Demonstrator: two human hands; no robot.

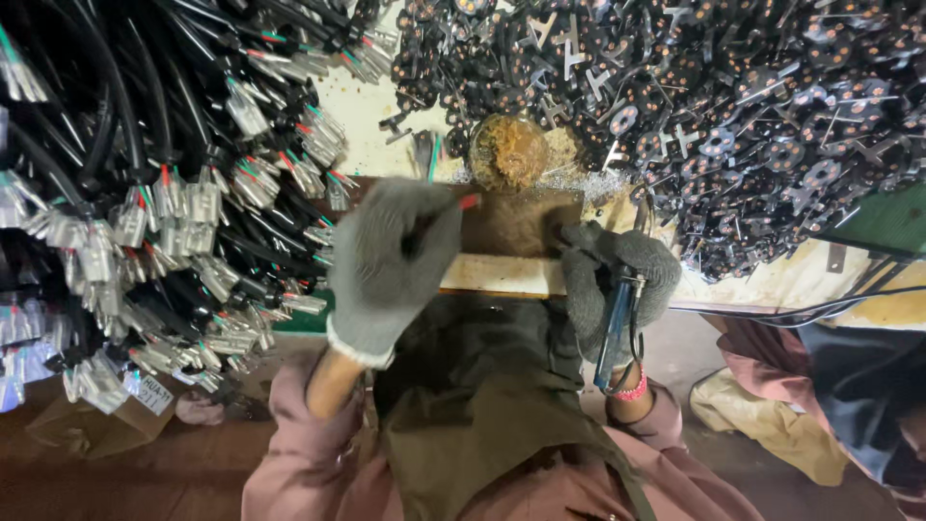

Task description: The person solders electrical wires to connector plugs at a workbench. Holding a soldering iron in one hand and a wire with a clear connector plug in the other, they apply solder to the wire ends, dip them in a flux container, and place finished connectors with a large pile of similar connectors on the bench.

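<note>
My left hand (391,265), in a grey knit glove, is closed around thin wires, one with a red end (469,202), near the front edge of a brown work block (516,227). Gripping a tool with a blue handle (613,333), my right hand (617,280), also gloved, holds its tip down on the block. A rusty round metal knob (508,151) stands just behind the block, with bright metal shavings around it. My olive apron (482,405) and pink sleeves fill the bottom of the view.
A big bundle of black cables with metal terminals (174,212) hangs at the left. A heap of small black parts with metal prongs (733,106) covers the bench at the right. Black cords (839,299) run along the bench edge. Another person's clothing (849,386) shows at lower right.
</note>
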